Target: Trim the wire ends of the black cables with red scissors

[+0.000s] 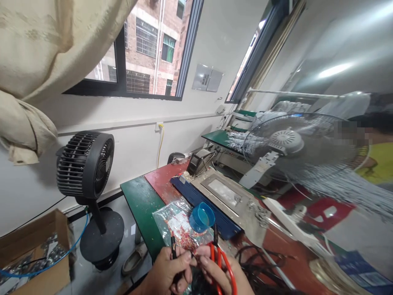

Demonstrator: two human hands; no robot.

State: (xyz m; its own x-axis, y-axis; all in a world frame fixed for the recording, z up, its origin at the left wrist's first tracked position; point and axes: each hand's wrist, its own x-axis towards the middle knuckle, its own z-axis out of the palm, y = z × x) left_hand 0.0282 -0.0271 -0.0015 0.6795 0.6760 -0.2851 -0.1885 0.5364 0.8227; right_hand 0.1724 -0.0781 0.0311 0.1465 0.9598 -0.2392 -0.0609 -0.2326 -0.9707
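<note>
My left hand [174, 268] is closed in a pinch on a black cable [173, 248], whose end sticks up past the fingers with a small reddish tip. My right hand [216, 270] is wrapped around a hand tool with red handles [229, 272]; its dark tip points up, and its exact kind is hard to tell. The fingertips of both hands meet over the near edge of the table, where a small part between them is mostly hidden. Just beyond lie a clear plastic bag [162, 217] with many tiny red and yellow pieces and a round blue translucent cup [202, 217].
Dark cables [260, 266] lie tangled right of my hands. Behind the cup stands a beige and blue machine [221, 192] with a small black fan [199, 162]. A large fan [285, 141] is at right, near a person in yellow [377, 159]. A black floor fan [89, 164] and cardboard box [58, 229] are left.
</note>
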